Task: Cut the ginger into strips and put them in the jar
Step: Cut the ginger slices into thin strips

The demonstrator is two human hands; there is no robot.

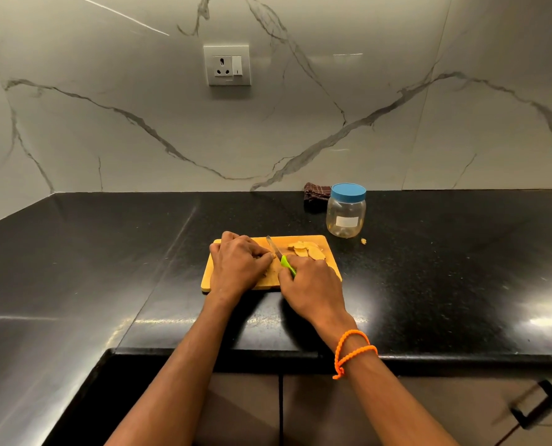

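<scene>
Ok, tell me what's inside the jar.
The jar looks empty: clear walls, blue lid on. Its white label hides a small patch.

A black stone counter (429,268) runs along a marble-veined wall (107,123). On that wall, well above the counter, sits a white socket with a switch (227,65). At the counter's back edge, against the wall, lies a crumpled dark checked cloth (315,194). Below the counter's front edge, a cabinet door carries a black handle (537,403).
</scene>
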